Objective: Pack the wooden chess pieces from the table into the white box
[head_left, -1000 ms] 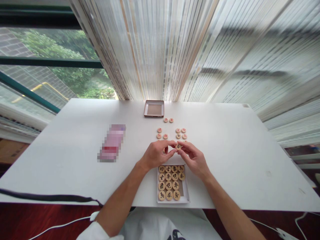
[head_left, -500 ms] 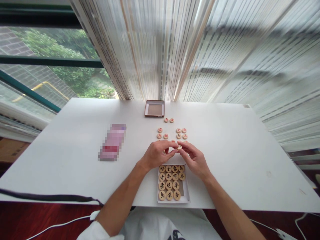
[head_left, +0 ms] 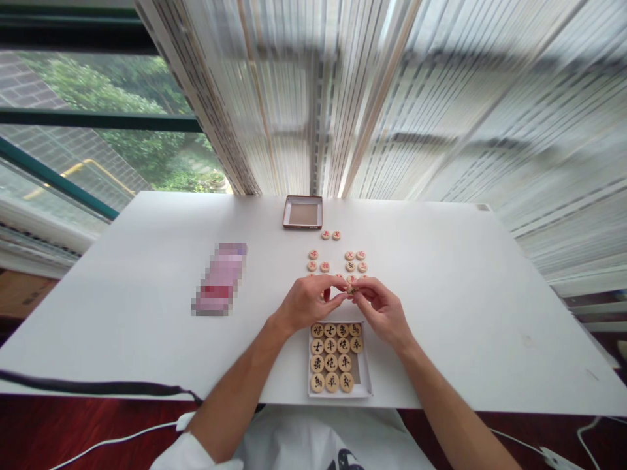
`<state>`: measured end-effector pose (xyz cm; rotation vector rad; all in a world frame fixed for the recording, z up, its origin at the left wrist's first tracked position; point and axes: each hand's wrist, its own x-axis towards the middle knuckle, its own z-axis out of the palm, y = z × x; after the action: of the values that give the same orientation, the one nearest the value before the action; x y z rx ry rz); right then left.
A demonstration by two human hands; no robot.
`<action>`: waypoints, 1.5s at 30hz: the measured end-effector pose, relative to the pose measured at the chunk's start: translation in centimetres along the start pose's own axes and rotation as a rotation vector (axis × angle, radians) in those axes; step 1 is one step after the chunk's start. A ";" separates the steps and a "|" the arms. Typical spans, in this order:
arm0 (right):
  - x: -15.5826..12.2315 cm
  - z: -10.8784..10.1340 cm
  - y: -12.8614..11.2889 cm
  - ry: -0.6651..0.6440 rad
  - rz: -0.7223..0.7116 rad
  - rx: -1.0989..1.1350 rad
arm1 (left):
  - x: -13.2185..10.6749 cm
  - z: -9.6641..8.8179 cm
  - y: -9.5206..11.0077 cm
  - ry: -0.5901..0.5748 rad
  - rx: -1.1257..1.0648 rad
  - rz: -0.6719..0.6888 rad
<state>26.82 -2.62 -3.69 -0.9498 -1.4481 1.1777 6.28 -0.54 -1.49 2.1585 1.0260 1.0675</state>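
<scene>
My left hand (head_left: pixel 306 301) and my right hand (head_left: pixel 381 307) meet fingertip to fingertip above the white table (head_left: pixel 441 307). Both pinch one small round wooden chess piece (head_left: pixel 351 288) between them, now seen nearly edge-on. Just below the hands lies a white tray (head_left: pixel 364 378) with several wooden pieces marked in black, set in rows. Beyond the hands, several loose pieces with red marks (head_left: pixel 337 258) lie on the table.
A small brown box lid (head_left: pixel 302 213) sits at the table's far edge. A blurred pink object (head_left: pixel 219 279) lies to the left. A dark strap (head_left: pixel 98 387) runs along the near left edge. Striped curtains and a window stand behind.
The piece between my fingers has turned from face-up to nearly edge-on. My right hand's fingers have curled in closer. Both hands stay in the same place.
</scene>
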 end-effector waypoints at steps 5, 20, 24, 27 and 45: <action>0.2 0.1 -0.3 0.006 -0.053 -0.066 | 0.0 0.0 0.0 0.004 0.002 0.005; 0.2 0.0 0.5 0.038 -0.018 -0.124 | 0.4 -1.5 -0.4 0.083 0.068 -0.080; 0.4 -0.2 0.5 0.033 0.009 -0.144 | 0.4 -2.8 0.7 -0.013 0.095 -0.117; 0.6 -0.4 0.3 0.031 0.028 -0.173 | -0.8 -3.4 2.1 -0.086 0.092 -0.160; -7.4 -2.0 -3.4 -0.023 0.158 -0.128 | -10.3 -0.4 1.8 0.144 0.089 -0.304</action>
<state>30.26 -10.04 -1.87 -1.1601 -1.5030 1.2240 2.51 -9.82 -4.41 1.9316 1.4391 1.0579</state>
